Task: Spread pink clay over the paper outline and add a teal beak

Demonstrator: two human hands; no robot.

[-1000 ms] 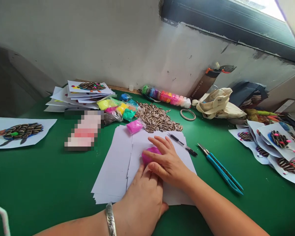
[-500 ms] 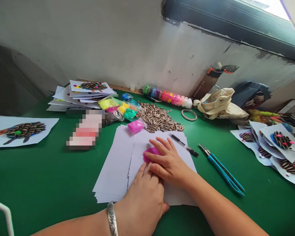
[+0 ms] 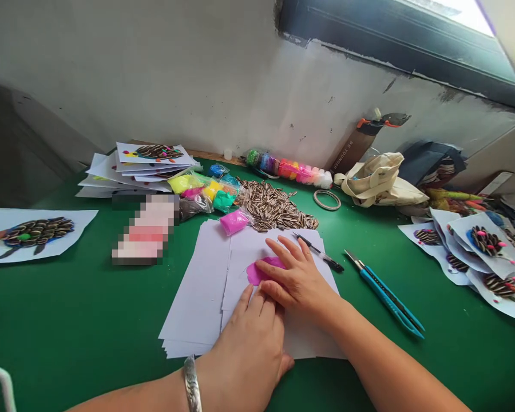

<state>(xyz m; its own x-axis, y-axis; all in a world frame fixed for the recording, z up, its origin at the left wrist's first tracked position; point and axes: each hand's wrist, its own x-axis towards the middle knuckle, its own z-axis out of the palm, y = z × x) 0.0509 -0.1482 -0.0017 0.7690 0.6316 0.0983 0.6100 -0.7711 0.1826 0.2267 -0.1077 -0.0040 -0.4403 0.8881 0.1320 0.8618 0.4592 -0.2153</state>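
A flat patch of pink-purple modelling clay point(image 3: 254, 274) lies on a small white sheet point(image 3: 237, 260) on top of a stack of paper point(image 3: 193, 297). My right hand point(image 3: 298, 277) rests over the clay with fingers spread, its fingertips covering the patch's right part. My left hand point(image 3: 255, 335) lies on the paper just below, its fingers stretched forward to the clay's lower edge and partly under the right thumb. Neither hand grips anything. Beyond the fingers sits a bag of pink clay point(image 3: 234, 221), and a black pen point(image 3: 320, 252) lies to the right.
A blue utility knife point(image 3: 388, 297) with its blade out lies right of the paper. Behind are sunflower seeds point(image 3: 277, 206), clay bags point(image 3: 193, 191) and a tape roll point(image 3: 327, 199). Seed pictures lie left point(image 3: 43, 234) and right point(image 3: 487, 240). A canvas bag point(image 3: 380, 180) stands at the back.
My right hand has slid slightly right over the clay, showing more of its left part. My left hand stays nearly in place. The view has shifted a little.
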